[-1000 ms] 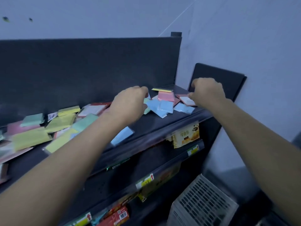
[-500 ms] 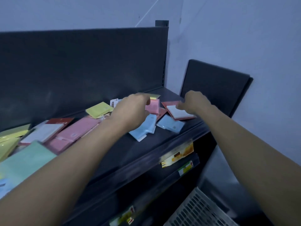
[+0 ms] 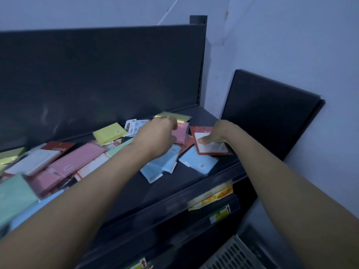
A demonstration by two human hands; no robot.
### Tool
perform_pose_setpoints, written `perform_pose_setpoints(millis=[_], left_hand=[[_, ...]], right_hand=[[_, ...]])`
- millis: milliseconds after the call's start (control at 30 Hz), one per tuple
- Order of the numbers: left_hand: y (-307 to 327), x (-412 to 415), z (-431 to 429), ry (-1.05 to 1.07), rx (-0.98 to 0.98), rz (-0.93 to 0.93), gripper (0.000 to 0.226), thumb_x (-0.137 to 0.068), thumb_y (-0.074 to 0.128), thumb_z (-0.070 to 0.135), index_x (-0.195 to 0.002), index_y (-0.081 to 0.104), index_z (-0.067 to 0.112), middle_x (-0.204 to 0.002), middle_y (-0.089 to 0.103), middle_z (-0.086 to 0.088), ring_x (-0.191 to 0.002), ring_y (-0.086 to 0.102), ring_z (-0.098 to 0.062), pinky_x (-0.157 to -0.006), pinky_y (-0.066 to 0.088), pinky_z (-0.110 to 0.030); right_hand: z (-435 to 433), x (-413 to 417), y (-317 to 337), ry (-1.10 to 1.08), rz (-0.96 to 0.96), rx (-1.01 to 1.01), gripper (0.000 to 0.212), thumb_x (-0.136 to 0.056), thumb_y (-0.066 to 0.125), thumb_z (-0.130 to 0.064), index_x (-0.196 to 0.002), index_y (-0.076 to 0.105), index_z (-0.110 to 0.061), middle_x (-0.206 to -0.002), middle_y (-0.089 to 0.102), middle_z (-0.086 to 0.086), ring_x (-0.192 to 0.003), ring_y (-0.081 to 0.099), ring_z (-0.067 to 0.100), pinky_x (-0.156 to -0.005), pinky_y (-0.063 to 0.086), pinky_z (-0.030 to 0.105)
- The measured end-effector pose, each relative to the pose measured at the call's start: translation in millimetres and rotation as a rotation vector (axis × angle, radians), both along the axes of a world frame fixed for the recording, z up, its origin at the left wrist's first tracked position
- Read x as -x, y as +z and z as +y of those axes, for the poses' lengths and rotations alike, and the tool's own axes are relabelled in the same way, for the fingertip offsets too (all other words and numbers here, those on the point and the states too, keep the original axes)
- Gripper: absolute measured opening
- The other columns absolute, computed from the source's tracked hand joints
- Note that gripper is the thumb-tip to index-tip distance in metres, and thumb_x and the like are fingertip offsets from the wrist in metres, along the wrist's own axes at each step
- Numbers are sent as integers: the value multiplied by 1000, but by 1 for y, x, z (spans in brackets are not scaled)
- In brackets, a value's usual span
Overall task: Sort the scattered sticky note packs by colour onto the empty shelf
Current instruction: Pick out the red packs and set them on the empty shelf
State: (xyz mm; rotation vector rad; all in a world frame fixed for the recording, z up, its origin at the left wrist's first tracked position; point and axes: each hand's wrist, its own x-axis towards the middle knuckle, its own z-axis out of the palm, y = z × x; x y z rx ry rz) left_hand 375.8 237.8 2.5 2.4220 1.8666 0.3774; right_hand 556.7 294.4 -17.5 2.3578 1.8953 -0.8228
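Sticky note packs in pink, yellow, blue, green and white lie scattered on the dark top shelf (image 3: 194, 183). My left hand (image 3: 157, 136) reaches over two blue packs (image 3: 165, 164), its curled fingers around the edge of a small pink pack (image 3: 182, 133). Just to the right, my right hand (image 3: 219, 133) holds a red-and-white pack (image 3: 211, 147), thumb on its white face and fingers hidden behind its far edge. Another blue pack (image 3: 200, 162) lies partly under that one. A yellow pack (image 3: 174, 115) sits behind my left hand.
Further left are a yellow pack (image 3: 108, 133), a long pink pack (image 3: 77, 158) and a green pack (image 3: 15, 195). A dark panel (image 3: 272, 109) leans on the wall at right. Lower shelves carry price tags (image 3: 219, 212); a white basket (image 3: 233, 255) stands below.
The view has swung right and closer to the shelf's right end. My left hand has moved from the blue packs to the pink pack. My right hand has stayed on the red-and-white pack.
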Motion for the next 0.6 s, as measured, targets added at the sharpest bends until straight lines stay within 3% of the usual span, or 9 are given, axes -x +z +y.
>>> perform_pose_setpoints(millis=[67, 100, 200, 267, 433, 600], left_hand=[[-1, 2, 1, 20, -1, 4, 32, -90, 58, 21, -121, 54, 15, -119, 59, -7, -106, 55, -28, -85, 46, -35], [-1, 4, 1, 29, 1, 6, 32, -90, 58, 22, -121, 54, 15, -119, 60, -7, -107, 55, -27, -87, 46, -36], [-4, 9, 1, 44, 22, -4, 33, -90, 59, 22, -121, 55, 13, -119, 60, -9, -107, 56, -28, -90, 46, -38], [-7, 11, 2, 54, 42, -1, 33, -90, 59, 23, -121, 55, 12, -120, 60, -10, -107, 56, -28, -89, 47, -39], [-13, 19, 2, 84, 59, 11, 31, -90, 58, 26, -118, 55, 13, -117, 61, -9, -105, 56, -29, -85, 48, -37], [-13, 31, 2, 120, 47, -6, 28, -89, 57, 25, -115, 56, 14, -116, 61, -8, -105, 56, -29, -84, 48, -36]], right_hand=[[7, 2, -4, -17, 17, 40, 93, -50, 76, -66, -121, 52, -10, -128, 52, 13, -113, 51, 36, -98, 44, 47], [7, 4, -3, -19, 15, 61, 93, -53, 77, -64, -124, 51, -9, -129, 52, 14, -114, 51, 36, -98, 44, 47], [1, 6, 6, 10, 19, 65, 72, -77, 75, -44, -130, 48, -3, -131, 52, 13, -118, 51, 33, -99, 44, 41], [2, 6, 5, 12, 17, 48, 66, -81, 72, -37, -131, 47, -2, -133, 50, 14, -120, 49, 33, -100, 43, 41], [5, 12, -1, 14, -36, 34, 89, -70, 72, -60, -135, 42, -8, -141, 42, 16, -128, 40, 37, -107, 35, 49], [11, 19, -4, -14, -21, 77, 110, -52, 80, -62, -139, 39, -8, -142, 41, 17, -125, 42, 39, -103, 38, 51]])
